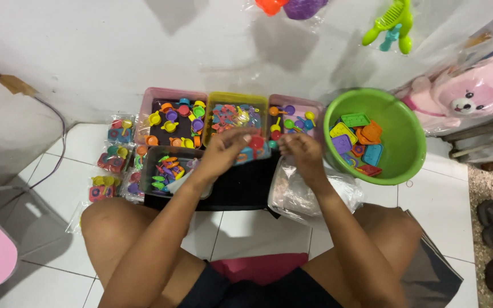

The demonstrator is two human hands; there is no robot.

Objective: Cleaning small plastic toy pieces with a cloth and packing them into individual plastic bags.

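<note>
I sit cross-legged on a white tiled floor. My left hand (227,149) and my right hand (302,152) are raised together over the middle trays, both pinching a small clear packet of toy pieces (253,149) with red and blue parts inside. Just behind the hands stands a yellow tray (236,98) of mixed small toys. A pink tray of toy pans (171,93) lies to its left, another pink tray (296,101) to its right. A dark tray of small coloured utensils (154,152) rests under my left forearm.
A green basin (409,149) with flat coloured toy trays stands at the right. Filled packets (109,162) lie at the left. A pile of clear bags (298,197) sits by my right knee. A bagged pink plush bear (469,94) leans at far right. Toys hang on the wall.
</note>
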